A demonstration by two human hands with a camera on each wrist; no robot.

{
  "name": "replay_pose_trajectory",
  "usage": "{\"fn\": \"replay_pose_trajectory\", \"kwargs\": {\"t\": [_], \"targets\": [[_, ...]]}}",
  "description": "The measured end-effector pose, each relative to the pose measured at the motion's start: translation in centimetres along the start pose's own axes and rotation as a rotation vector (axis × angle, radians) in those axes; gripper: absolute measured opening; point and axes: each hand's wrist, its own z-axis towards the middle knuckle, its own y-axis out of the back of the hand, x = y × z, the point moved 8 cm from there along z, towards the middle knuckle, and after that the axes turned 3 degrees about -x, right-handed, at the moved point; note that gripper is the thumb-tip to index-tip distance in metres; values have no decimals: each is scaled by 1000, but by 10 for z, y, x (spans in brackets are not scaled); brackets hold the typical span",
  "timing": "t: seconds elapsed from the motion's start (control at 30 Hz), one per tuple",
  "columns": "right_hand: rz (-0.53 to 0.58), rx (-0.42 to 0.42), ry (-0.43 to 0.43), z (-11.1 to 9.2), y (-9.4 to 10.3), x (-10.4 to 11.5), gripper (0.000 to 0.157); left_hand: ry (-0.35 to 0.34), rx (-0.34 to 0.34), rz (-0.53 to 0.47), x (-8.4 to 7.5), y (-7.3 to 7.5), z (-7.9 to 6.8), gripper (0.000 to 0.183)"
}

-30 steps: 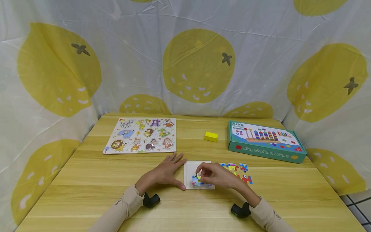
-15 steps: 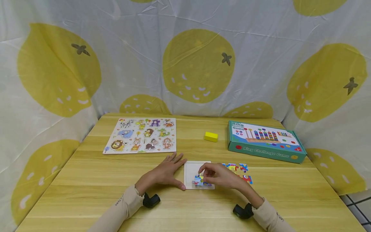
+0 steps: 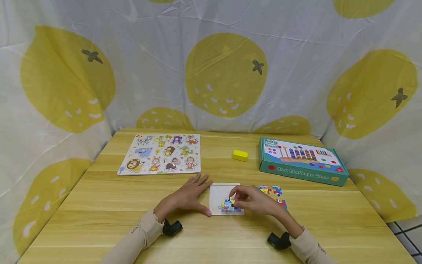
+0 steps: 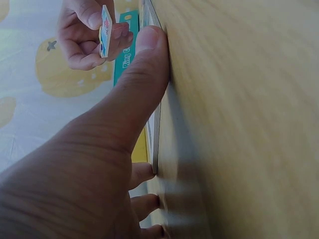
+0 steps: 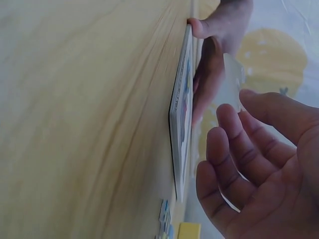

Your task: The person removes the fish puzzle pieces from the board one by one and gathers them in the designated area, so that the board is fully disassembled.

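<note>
A shallow white square puzzle tray (image 3: 217,190) lies on the table, with coloured jigsaw pieces visible along its near side. My left hand (image 3: 187,196) rests at the tray's left edge, fingers spread, with the thumb against the near left corner. Above the tray, my right hand (image 3: 254,200) pinches a jigsaw puzzle piece between thumb and fingers. From the left wrist, that puzzle piece (image 4: 105,32) appears nearly edge-on, raised off the tray. In the right wrist view its pale back (image 5: 232,82) faces the camera. The right hand partly covers the tray's right side.
Several loose jigsaw pieces (image 3: 277,190) lie right of the tray, some hidden by the right hand. An animal peg puzzle board (image 3: 159,154) sits at the back left. Behind the tray is a yellow block (image 3: 240,155). A green game box (image 3: 301,161) stands at the back right.
My right hand has shifted slightly to the right with the puzzle piece, staying over the tray and covering more of the loose pieces. The left hand has not moved.
</note>
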Motion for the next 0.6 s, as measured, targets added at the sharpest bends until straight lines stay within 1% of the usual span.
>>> {"fn": "replay_pose_trajectory", "kwargs": {"t": [0.23, 0.6], "targets": [[-4, -14, -2, -6, 5, -2, 20, -4, 6, -8, 0, -1, 0, 109], [15, -15, -30, -15, 10, -6, 20, -1, 8, -9, 0, -1, -1, 109]]}}
